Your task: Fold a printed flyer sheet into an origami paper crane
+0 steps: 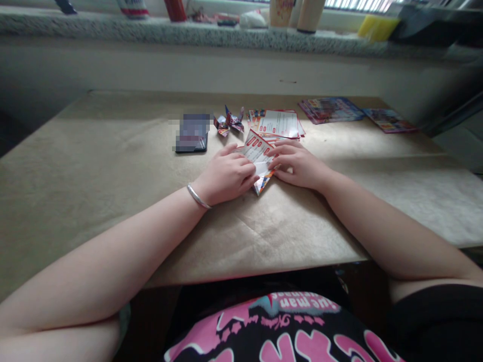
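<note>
A sheet of printed paper, partly folded with a pointed top and a pointed lower end, lies on the table in front of me. My left hand, a silver bangle at its wrist, is closed with curled fingers pressing on the paper's left side. At the paper's right edge, my right hand grips it between thumb and fingers. Just beyond my hands stand folded paper cranes with dark, colourful print. Behind the paper is a small pile of printed sheets, white with red borders.
A dark phone lies left of the cranes. Two stacks of colourful printed sheets, one nearer the middle and one farther right, rest at the back right. A stone windowsill holding cups, a yellow item and other things runs behind the table.
</note>
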Tool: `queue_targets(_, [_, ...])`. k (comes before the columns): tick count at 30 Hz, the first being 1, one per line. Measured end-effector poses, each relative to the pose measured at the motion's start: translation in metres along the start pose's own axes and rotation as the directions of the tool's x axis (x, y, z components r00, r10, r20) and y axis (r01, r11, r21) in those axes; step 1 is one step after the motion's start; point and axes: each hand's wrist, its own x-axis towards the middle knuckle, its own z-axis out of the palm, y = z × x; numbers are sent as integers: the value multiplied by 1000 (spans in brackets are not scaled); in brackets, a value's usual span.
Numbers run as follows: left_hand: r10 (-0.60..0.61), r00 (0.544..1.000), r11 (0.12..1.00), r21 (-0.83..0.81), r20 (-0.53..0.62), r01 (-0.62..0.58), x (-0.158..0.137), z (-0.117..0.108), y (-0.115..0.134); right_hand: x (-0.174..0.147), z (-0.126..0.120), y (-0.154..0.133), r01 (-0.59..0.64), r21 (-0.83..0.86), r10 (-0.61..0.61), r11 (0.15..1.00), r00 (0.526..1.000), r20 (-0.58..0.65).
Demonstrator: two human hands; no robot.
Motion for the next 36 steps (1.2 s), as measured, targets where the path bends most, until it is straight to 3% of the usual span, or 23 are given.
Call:
queue_targets(4, [-17, 1000, 1000, -12, 16, 17, 0, 2, -2, 2, 4, -3, -16, 13, 17, 1000, 997, -72])
queue_targets(8, [14, 1000, 1000, 0, 19, -14, 1, 4, -1, 4, 11, -5, -132, 27, 135, 991, 984, -116])
queue_targets(13, [19, 1000, 1000, 0, 10, -19, 1, 6, -1, 5, 17, -3, -312, 98, 327, 945, 916, -233])
queue_targets(21, [-15, 1000, 999, -38, 25, 16, 1, 5, 0, 9, 13, -9, -498, 98, 508, 862, 841, -186])
queue_targets(28, [-11, 999, 1000, -14, 37, 12, 0, 5, 2, 8, 14, -5, -510, 258, 565, 820, 793, -228])
queue_targets(36, [2, 1000, 1000, -16, 27, -1, 1, 5, 3, 11, 19, -2, -521, 484, 648, 703, 750, -134])
